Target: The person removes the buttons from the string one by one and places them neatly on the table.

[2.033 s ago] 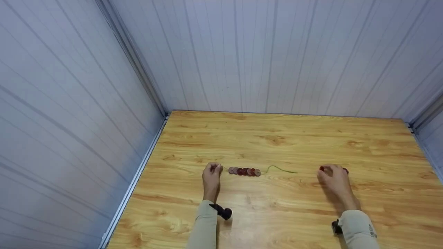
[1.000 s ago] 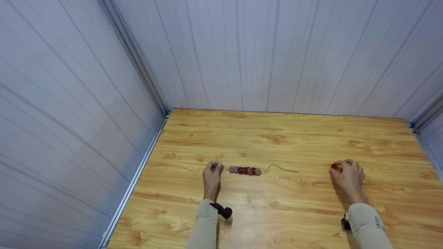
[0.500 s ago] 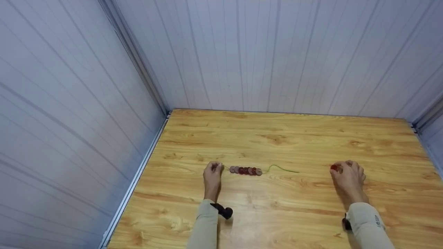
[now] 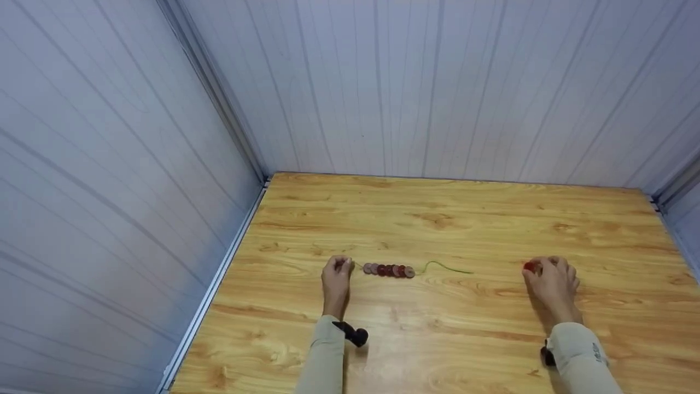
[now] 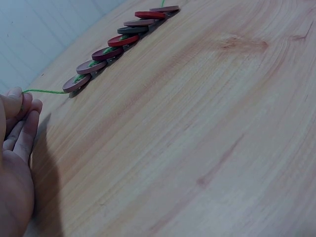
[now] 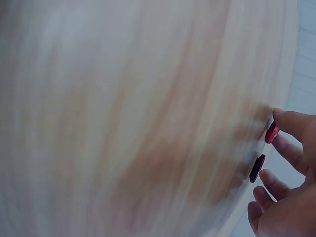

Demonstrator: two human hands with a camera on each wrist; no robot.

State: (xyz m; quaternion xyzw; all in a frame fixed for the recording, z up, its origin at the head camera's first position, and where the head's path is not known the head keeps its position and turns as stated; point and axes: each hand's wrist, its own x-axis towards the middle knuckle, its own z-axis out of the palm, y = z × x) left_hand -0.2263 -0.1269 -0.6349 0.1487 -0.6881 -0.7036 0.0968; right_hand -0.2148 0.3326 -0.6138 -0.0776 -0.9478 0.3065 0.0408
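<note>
Several round buttons in red, dark and brownish tones overlap in a row (image 4: 389,270) on a green string (image 5: 44,91). My left hand (image 4: 335,278) pinches the string's left end just beside the row. In the left wrist view, the string passes through the holes of the nearer buttons (image 5: 76,83). The string's free right end (image 4: 449,268) curves across the table. Farther right, my right hand (image 4: 552,282) holds a red button (image 6: 271,132) at its thumb and fingertip. A dark button (image 6: 257,168) stands close under the other fingers, hidden by the hand in the head view.
A wood-grain table (image 4: 426,219) carries everything. Pale panelled walls (image 4: 350,98) border its back and sides, with a metal rail (image 4: 219,279) along the left edge. A black wrist camera (image 4: 355,336) sits at the left sleeve.
Over the first second my right hand shifted right; since then it has barely moved. The dark button seen at its right side earlier is now hidden in the head view. My left hand stays put.
</note>
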